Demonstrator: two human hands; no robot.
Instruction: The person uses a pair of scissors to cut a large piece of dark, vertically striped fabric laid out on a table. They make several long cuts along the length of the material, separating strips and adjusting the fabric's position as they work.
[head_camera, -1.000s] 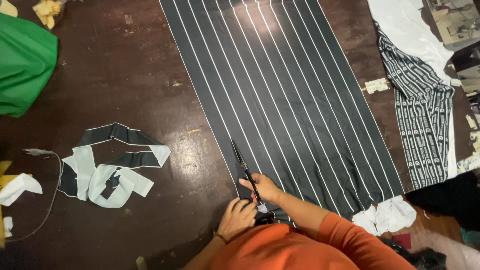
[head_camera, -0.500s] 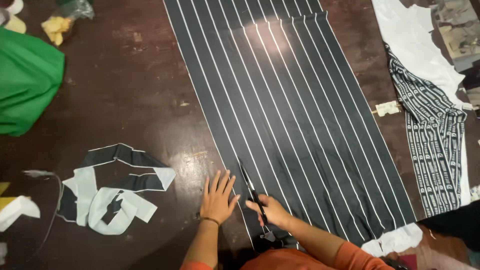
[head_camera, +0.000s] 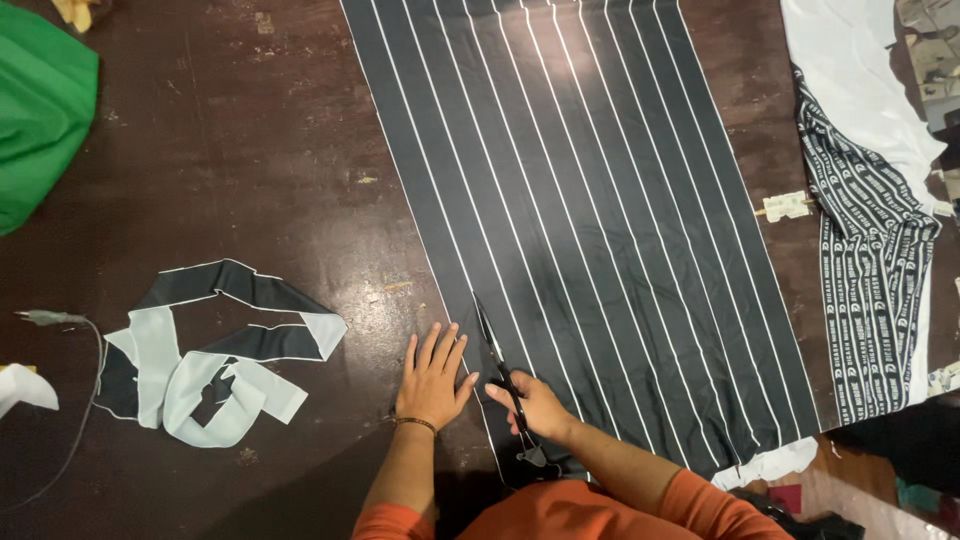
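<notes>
A long black fabric with thin white stripes lies spread on the dark wooden table. My right hand grips black scissors, their blades pointing away from me along the fabric's left edge. My left hand rests flat on the table, fingers spread, pressing down right beside that edge of the fabric. Orange sleeves cover both my arms.
Black and white fabric scraps lie on the left. A green cloth sits at the far left, a thin cable near it. White and patterned black cloth lies on the right, with a small paper tag.
My left hand moved out from near my body and spread flat on the table beside the fabric edge. The scissors stayed in my right hand, advancing slightly along the edge.
</notes>
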